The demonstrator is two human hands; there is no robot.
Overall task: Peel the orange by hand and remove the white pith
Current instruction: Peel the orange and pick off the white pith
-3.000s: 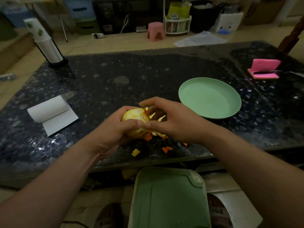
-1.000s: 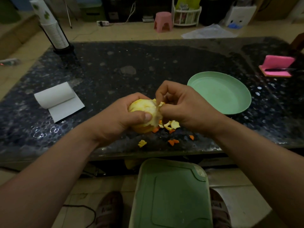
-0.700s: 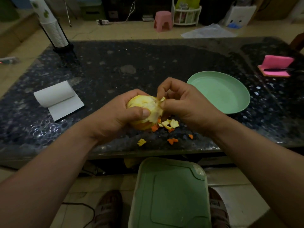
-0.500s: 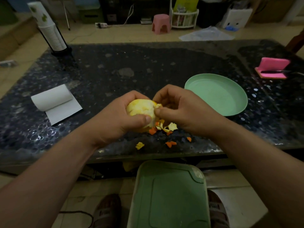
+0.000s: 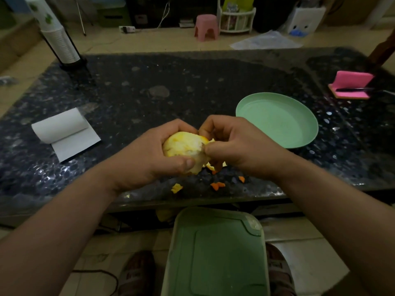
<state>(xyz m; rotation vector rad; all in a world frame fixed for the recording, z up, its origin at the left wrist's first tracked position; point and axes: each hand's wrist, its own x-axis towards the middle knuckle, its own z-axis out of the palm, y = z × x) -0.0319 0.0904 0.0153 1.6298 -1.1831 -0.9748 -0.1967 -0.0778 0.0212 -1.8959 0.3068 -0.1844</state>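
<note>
A partly peeled orange (image 5: 184, 145), pale yellow with pith showing, is held just above the dark table near its front edge. My left hand (image 5: 154, 154) cups it from the left, thumb pressed on its lower front. My right hand (image 5: 233, 144) is against its right side, thumb and fingers pinching a flap of peel at the fruit's edge. Small orange and yellow peel scraps (image 5: 217, 185) lie on the table below the hands; more scraps are partly hidden under the right hand.
An empty green plate (image 5: 277, 120) sits right of the hands. A white paper roll (image 5: 62, 128) lies at left, a stack of paper cups (image 5: 57, 39) at back left, a pink sponge with a knife (image 5: 350, 87) at far right. A green board (image 5: 215, 253) rests on my lap.
The right hand lifted to the orange's top to pinch peel, then came back down to its right side. The orange has been turned a little in the left hand. More scraps lie below.
</note>
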